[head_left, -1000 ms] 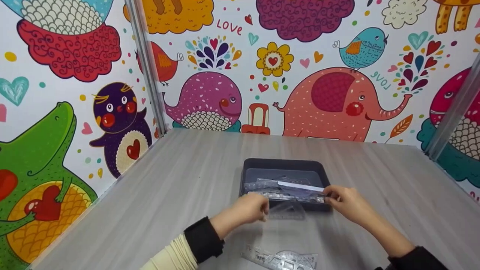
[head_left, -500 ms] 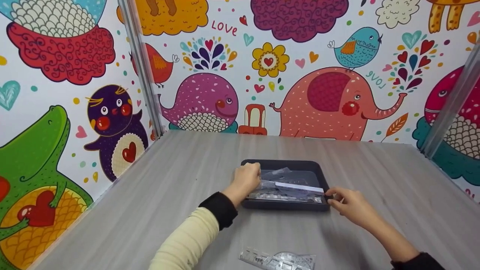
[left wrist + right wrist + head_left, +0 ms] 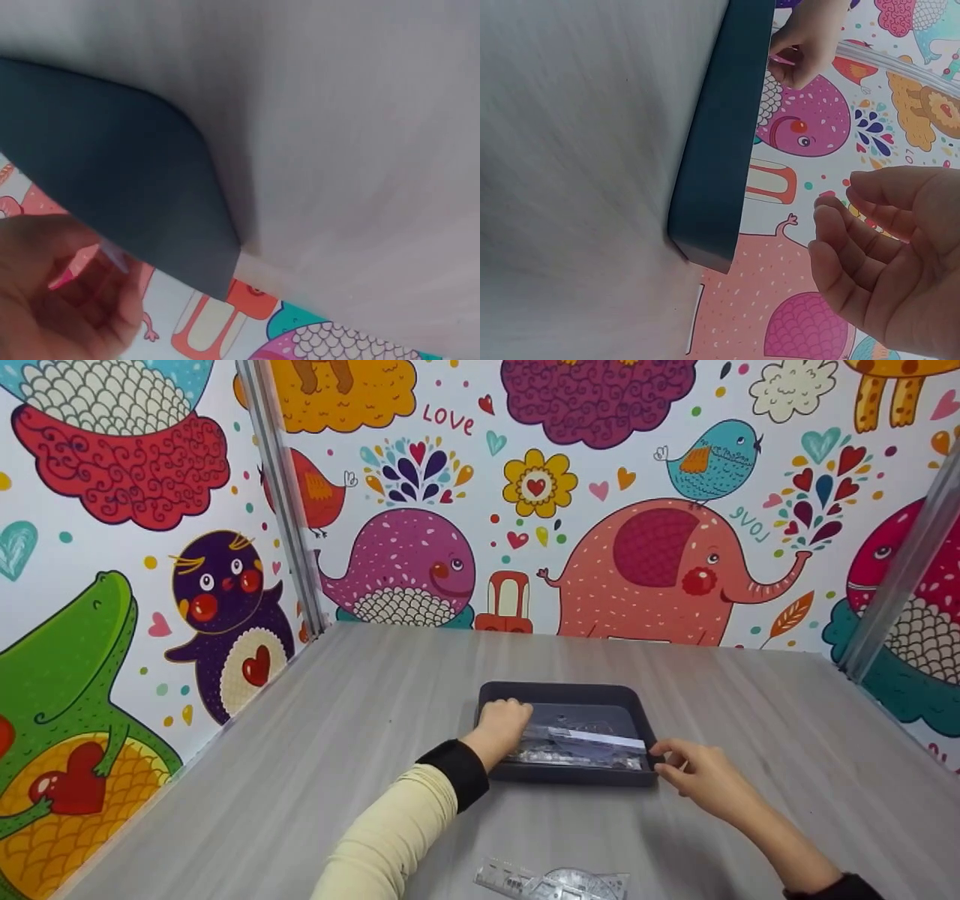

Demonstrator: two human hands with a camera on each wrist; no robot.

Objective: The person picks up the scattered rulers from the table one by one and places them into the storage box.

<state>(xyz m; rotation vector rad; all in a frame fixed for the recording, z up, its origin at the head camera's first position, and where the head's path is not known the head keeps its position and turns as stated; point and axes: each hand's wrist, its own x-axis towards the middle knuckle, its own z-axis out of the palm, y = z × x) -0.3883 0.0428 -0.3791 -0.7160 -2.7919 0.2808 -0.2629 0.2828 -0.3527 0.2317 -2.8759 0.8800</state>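
Clearly the left hand sits at the left end of the dark tray, fingers curled down onto the clear packet of rulers that lies inside it; the left wrist view shows the fingers bent round something thin, so it seems to pinch the packet's end. To settle the packet well, I judge that end should be pressed flat and low so it slips under the tray's rim rather than riding on it, with the white strip across the packet kept level. Moving right, the packet spans nearly the whole tray, its far end close to the right wall. The right hand hovers just beside the tray's right front corner, fingers loosely bent and holding nothing, as the right wrist view confirms. Nearer the person, a second clear ruler set lies on the grey table, well apart from the tray. Bright cartoon walls enclose the table; nothing blocks either hand.
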